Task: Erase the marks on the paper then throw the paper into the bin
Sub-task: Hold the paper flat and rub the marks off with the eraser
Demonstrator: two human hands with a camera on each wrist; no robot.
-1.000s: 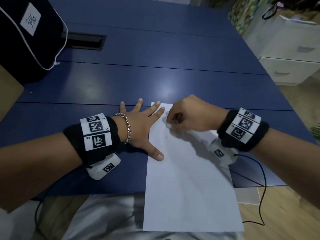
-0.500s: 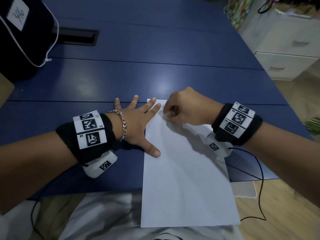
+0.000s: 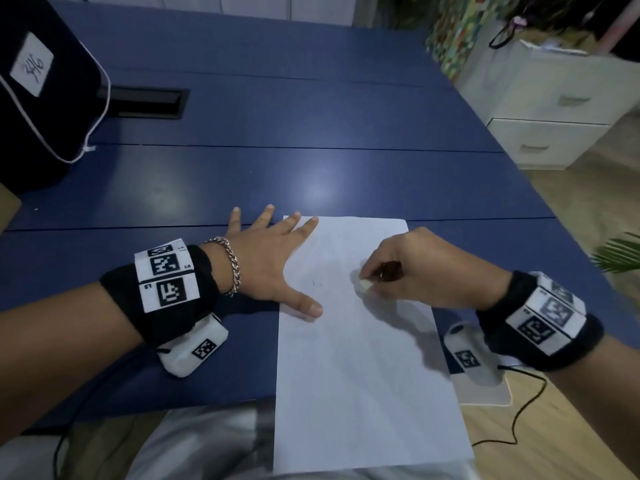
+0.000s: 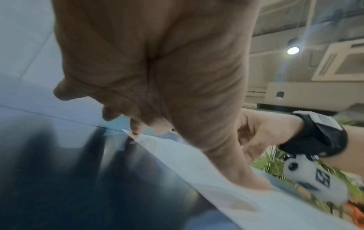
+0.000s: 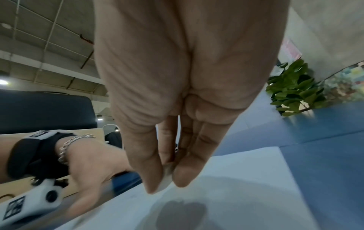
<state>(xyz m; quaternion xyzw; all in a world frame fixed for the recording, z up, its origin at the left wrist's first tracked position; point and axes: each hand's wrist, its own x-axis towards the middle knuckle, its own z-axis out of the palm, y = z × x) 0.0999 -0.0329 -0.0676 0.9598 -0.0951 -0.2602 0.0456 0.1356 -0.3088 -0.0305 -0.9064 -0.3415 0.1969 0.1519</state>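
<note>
A white sheet of paper lies on the blue table, its near end hanging over the table's front edge. A faint pencil mark shows near the sheet's upper middle. My left hand lies flat with fingers spread, its thumb and two fingertips pressing the paper's left edge. My right hand pinches a small white eraser between thumb and fingers, its tip touching the paper just right of the mark. The eraser shows between the fingertips in the right wrist view. No bin is in view.
A black bag with a white label stands at the table's far left, beside a black cable slot. A white drawer cabinet stands off the table to the right. A green plant is at the right edge.
My right hand with the eraser has moved from the sheet's upper left, near the left fingertips, down and to the right. The left hand still presses the paper's left edge.
</note>
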